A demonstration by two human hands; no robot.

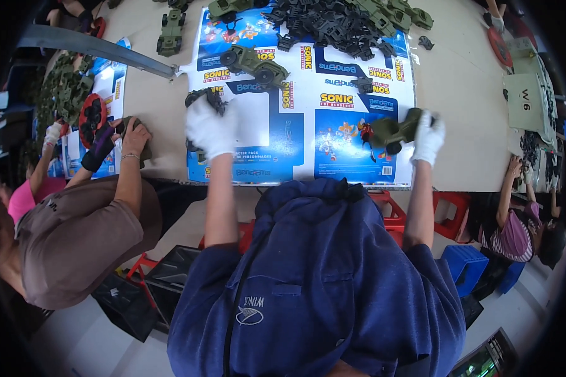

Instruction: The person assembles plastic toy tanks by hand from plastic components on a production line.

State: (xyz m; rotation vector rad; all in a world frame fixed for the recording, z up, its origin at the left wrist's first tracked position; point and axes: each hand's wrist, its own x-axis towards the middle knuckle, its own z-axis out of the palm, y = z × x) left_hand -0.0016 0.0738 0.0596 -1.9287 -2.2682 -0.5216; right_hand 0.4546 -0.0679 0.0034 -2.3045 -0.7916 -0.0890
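My right hand (429, 138), in a white glove, grips the end of an olive-green toy vehicle (393, 134) just above the printed sheet (283, 135). A dark wheel shows on the vehicle's underside. At the left, my white-gloved left hand (214, 129) reaches over black plastic parts (209, 98) at the sheet's left edge. Its fingers are blurred and partly hidden, so their grip cannot be made out. Beyond the hands, another green toy vehicle (255, 66) lies on the sheet. A single small black part (363, 85) rests right of the middle.
A heap of black plastic parts (333, 28) covers the far middle, with green vehicle bodies (393, 12) beside it. A grey metal bar (100, 47) crosses the far left. A co-worker's hand (134, 135) works at left; red stools (449, 213) stand below the table edge.
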